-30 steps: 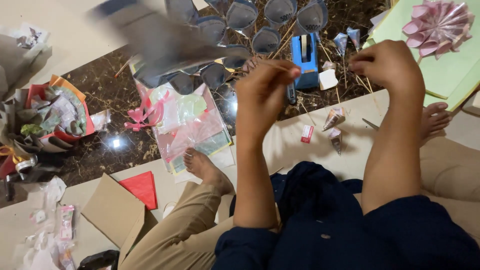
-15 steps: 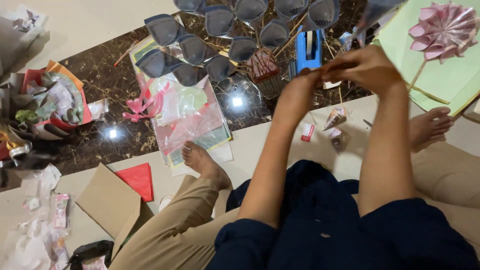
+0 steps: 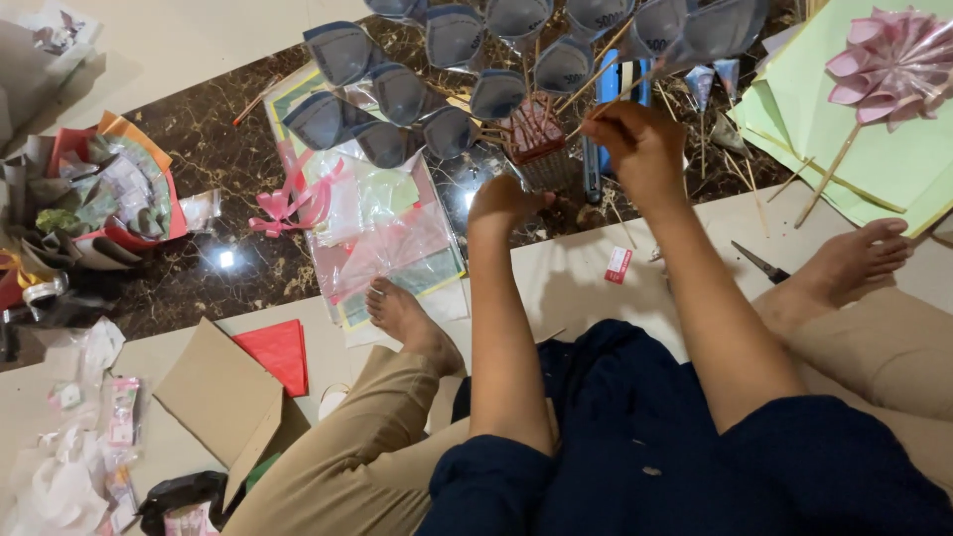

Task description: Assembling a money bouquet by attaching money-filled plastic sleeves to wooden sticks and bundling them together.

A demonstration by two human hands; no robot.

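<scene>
Left hand (image 3: 504, 203): closed into a loose fist, knuckles up, resting at the foot of the small woven holder (image 3: 541, 149); whether it grips anything cannot be told.

Right hand (image 3: 640, 149): fingers pinched narrow around a thin wooden skewer (image 3: 611, 94) at the holder's 3 o'clock side.

Bouquet of folded grey-blue paper cones (image 3: 467, 60): mounted on skewers, fanning from the holder toward 10 through 1 o'clock, above both hands.

Blue stapler-shaped tool (image 3: 608, 94): on the dark marble floor (image 3: 199, 159), just behind the right hand at 12 o'clock.

Clear cellophane sheets (image 3: 382, 238) with pink ribbon (image 3: 288, 203): at 9 o'clock of the left hand.

Pink pleated paper flower (image 3: 888, 60) on a stick: lying on pale green paper sheets (image 3: 844, 149), at 2 o'clock of the right hand.

Scissors (image 3: 762, 263): on the pale floor at 4 o'clock of the right hand, near the bare right foot (image 3: 844, 263).

Small red-and-white packet (image 3: 618, 264): between the forearms.

Red paper (image 3: 276, 352) and brown cardboard (image 3: 218, 397): at 7 o'clock, beside the left foot (image 3: 402, 318).
</scene>
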